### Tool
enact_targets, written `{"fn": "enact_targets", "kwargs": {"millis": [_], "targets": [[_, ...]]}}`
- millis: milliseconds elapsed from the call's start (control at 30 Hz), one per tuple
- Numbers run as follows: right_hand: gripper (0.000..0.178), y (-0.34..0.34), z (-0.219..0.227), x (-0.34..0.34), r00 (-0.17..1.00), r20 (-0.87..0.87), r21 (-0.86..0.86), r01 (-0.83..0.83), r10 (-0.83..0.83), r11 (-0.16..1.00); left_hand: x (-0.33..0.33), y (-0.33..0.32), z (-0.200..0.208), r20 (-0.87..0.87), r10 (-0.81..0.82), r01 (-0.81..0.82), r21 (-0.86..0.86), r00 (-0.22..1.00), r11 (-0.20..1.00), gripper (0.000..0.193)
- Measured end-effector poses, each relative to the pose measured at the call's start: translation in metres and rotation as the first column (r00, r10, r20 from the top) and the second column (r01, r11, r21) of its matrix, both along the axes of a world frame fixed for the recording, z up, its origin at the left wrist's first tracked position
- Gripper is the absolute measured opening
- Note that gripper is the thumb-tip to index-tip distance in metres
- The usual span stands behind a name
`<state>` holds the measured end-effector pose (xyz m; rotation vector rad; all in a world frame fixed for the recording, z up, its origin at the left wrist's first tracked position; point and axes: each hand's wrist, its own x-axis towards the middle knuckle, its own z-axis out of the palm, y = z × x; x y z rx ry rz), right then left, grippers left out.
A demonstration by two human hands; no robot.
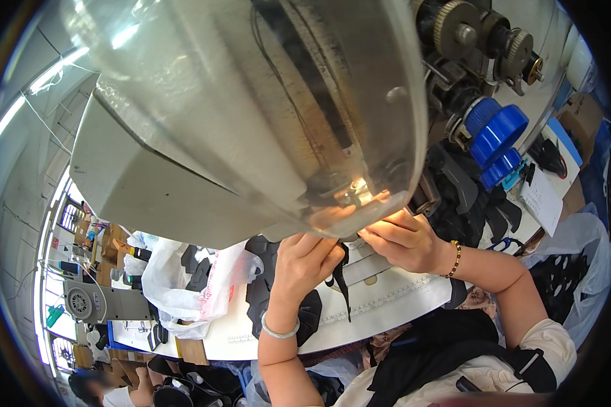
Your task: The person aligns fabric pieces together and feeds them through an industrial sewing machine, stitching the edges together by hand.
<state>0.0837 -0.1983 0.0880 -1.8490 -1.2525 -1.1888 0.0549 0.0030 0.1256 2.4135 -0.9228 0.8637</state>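
Note:
In the head view, my left hand point(304, 263) is closed beside the sewing machine's needle area. A narrow black fabric piece point(341, 279) hangs down from its pinched fingertips. My right hand point(406, 243) is also closed, with fingers bent toward the lit spot; what it pinches, if anything, is hidden. Both sets of fingertips reach behind the clear plastic shield point(360, 102), which blurs them. The pale sewing machine head point(149, 176) looms over both hands, and a small lamp point(358, 184) glows at the needle.
Blue dials point(499, 139) stick out at the machine's right. Dark cut pieces point(448, 183) are heaped behind my right hand, and others point(259, 271) lie by my left wrist. A white plastic bag point(176, 285) rests on the left; a ruler scale point(394, 295) marks the white table's near edge.

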Motion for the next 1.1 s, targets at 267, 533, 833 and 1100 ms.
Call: {"fn": "enact_targets", "kwargs": {"millis": [267, 533, 833, 1100], "targets": [[0.022, 0.002, 0.000, 0.000, 1.000, 0.005, 0.016, -0.003, 0.003, 1.000, 0.002, 0.002, 0.001, -0.027, -0.020, 0.020, 0.000, 0.999, 1.000, 0.033], [0.024, 0.005, -0.001, 0.001, 1.000, 0.007, 0.021, 0.005, -0.006, 1.000, 0.003, 0.001, 0.004, -0.033, -0.024, 0.023, -0.029, 0.999, 0.999, 0.036], [0.026, -0.003, 0.001, -0.002, 0.995, -0.098, -0.038, -0.004, 0.000, 0.999, 0.002, 0.000, -0.003, -0.029, 0.010, -0.012, -0.062, 1.000, 0.998, 0.035], [0.028, -0.001, 0.001, 0.001, 0.994, -0.105, 0.012, -0.007, 0.008, 1.000, 0.004, -0.002, -0.002, -0.013, 0.002, -0.003, -0.052, 1.000, 0.999, 0.035]]}}
